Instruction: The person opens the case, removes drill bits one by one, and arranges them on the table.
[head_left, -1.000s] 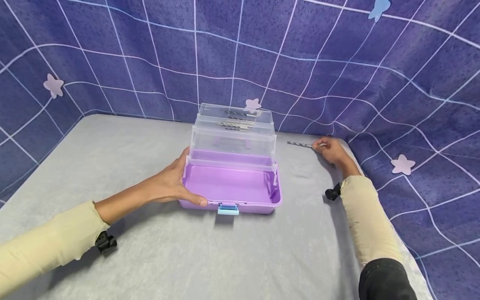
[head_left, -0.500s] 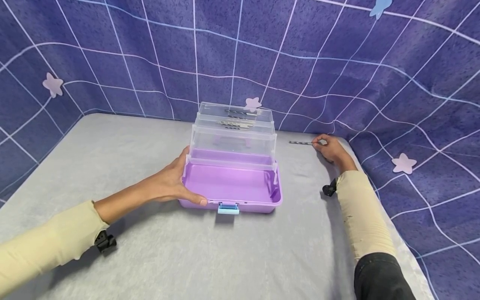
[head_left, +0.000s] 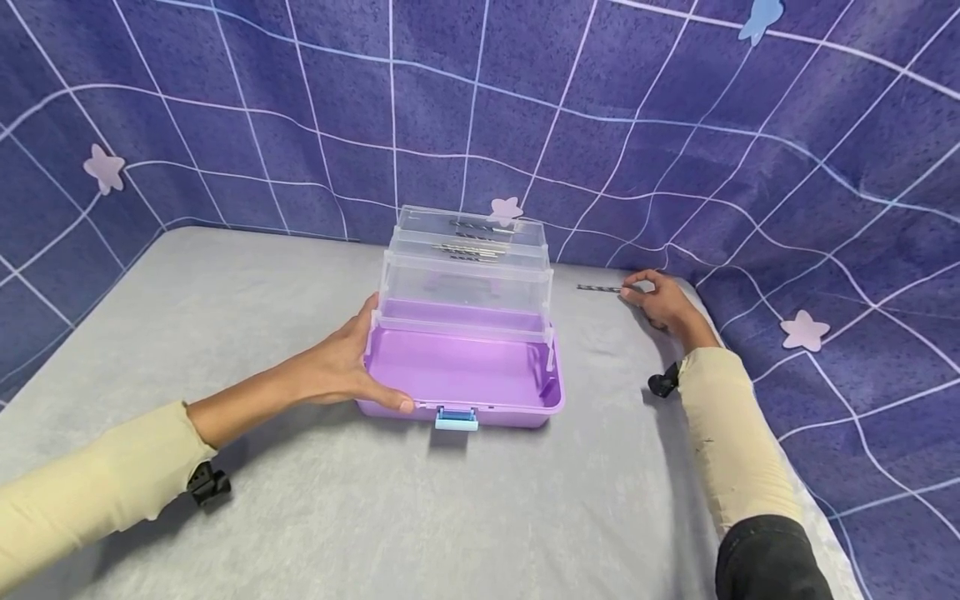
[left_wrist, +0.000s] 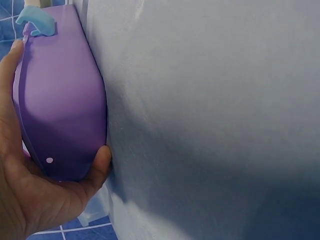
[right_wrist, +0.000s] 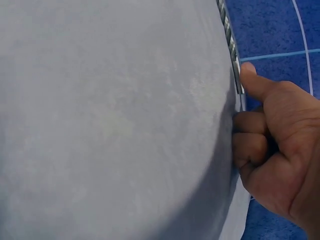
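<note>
A purple toolbox (head_left: pixel 457 415) with a light blue latch (head_left: pixel 456 418) stands raised open on the table. Its clear stepped trays (head_left: pixel 465 287) rise at the back, and several drill bits (head_left: pixel 474 250) lie in the upper ones. My left hand (head_left: pixel 337 358) grips the box's left front corner, thumb along the front rim; the left wrist view shows the fingers spread around the purple side (left_wrist: pixel 62 95). Far to the right, my right hand (head_left: pixel 663 304) pinches the end of a spiral drill bit (head_left: pixel 598 288), which lies level and points left. In the right wrist view, its other fingers (right_wrist: pixel 250 147) are curled.
Grey cloth covers the table (head_left: pixel 465 517). A purple-blue curtain (head_left: pixel 300 108) with a grid pattern and stars hangs along the back and sides, close behind the toolbox and the right hand.
My right hand shifts only slightly, with the drill bit staying almost in place. The left hand and the toolbox have not moved.
</note>
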